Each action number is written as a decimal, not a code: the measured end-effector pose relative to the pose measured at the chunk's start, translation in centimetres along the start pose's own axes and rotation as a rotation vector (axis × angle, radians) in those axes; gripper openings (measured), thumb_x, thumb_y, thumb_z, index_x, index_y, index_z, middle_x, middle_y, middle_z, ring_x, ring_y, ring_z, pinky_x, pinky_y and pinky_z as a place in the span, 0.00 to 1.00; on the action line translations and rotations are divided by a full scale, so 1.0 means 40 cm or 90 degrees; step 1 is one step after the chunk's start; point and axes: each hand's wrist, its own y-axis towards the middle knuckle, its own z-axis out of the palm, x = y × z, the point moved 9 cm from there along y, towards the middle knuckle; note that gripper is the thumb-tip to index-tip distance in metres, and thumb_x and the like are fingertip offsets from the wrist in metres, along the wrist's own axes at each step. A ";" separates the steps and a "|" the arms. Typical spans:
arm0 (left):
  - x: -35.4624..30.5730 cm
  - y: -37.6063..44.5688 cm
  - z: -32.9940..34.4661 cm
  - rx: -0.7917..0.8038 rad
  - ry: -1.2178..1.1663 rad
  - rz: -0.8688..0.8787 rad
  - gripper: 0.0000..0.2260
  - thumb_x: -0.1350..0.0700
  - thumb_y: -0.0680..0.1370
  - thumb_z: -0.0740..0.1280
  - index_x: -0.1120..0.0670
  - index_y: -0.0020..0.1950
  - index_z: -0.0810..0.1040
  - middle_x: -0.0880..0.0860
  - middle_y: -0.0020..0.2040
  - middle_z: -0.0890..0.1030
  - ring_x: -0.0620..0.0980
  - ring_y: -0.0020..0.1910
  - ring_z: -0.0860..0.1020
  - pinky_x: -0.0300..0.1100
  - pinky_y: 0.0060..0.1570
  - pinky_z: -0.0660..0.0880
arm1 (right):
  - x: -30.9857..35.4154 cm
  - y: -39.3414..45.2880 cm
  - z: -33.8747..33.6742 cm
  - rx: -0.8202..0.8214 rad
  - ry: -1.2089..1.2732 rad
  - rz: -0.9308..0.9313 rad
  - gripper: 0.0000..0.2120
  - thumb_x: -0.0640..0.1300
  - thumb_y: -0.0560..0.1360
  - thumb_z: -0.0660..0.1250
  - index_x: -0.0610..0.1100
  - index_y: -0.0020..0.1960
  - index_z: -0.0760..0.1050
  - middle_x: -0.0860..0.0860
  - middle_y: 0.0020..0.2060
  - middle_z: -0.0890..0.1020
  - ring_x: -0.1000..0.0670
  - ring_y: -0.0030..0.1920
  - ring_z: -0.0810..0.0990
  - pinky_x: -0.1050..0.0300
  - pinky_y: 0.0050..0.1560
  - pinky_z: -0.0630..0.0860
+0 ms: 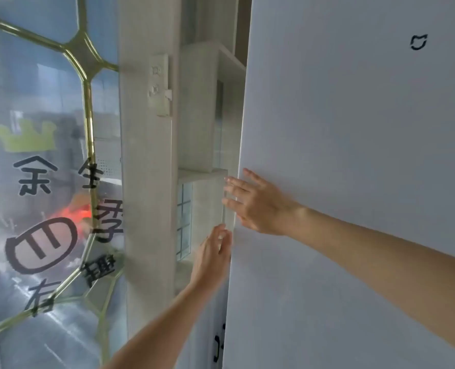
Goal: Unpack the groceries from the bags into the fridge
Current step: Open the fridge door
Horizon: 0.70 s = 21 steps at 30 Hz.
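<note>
Presently listed: fridge door [354, 155], white, shut, filling the right of the view, its left edge beside a pale cabinet [146, 155] and a lettered glass panel [48, 182]. Right hand [258, 206], fingers straight and spread, at that edge; left hand [213, 254] just below, fingers loosely curved at the edge and holding nothing, probably placed to pull the door open. Bags and groceries: not in view.

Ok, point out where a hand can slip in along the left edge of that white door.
Free: the gap between the white door and the pale pillar, above the right hand, beside the upper shelf box. Also below the left hand, down the door's edge. Crowded: the middle stretch, where both hands meet the edge by the small gridded window.
</note>
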 end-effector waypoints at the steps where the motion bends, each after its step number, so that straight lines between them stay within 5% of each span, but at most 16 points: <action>1: 0.002 0.013 0.006 -0.013 -0.023 0.004 0.13 0.50 0.83 0.55 0.53 0.62 0.74 0.52 0.52 0.82 0.52 0.52 0.80 0.41 0.46 0.70 | -0.002 0.011 0.013 -0.005 -0.053 -0.005 0.20 0.50 0.78 0.60 0.44 0.67 0.72 0.42 0.69 0.71 0.43 0.74 0.62 0.37 0.73 0.53; 6: 0.025 0.051 0.087 0.053 -0.084 0.027 0.15 0.46 0.83 0.50 0.48 0.42 0.70 0.47 0.32 0.73 0.41 0.30 0.68 0.38 0.32 0.66 | -0.015 0.024 0.045 -0.059 -0.149 -0.019 0.17 0.53 0.77 0.59 0.44 0.54 0.80 0.44 0.59 0.80 0.43 0.68 0.72 0.36 0.72 0.59; 10: 0.043 0.049 0.127 0.088 -0.108 0.009 0.18 0.37 0.80 0.52 0.50 0.40 0.66 0.43 0.29 0.71 0.42 0.27 0.67 0.36 0.27 0.63 | -0.013 0.023 0.050 -0.117 -0.145 -0.026 0.15 0.52 0.76 0.59 0.44 0.50 0.80 0.44 0.55 0.81 0.42 0.63 0.75 0.36 0.71 0.56; 21: 0.022 0.042 0.093 0.163 -0.101 0.006 0.13 0.43 0.80 0.61 0.47 0.38 0.67 0.43 0.31 0.73 0.33 0.27 0.72 0.28 0.27 0.65 | 0.002 0.022 0.015 -0.129 -0.103 -0.012 0.12 0.46 0.76 0.59 0.42 0.45 0.79 0.43 0.50 0.81 0.41 0.61 0.75 0.36 0.72 0.58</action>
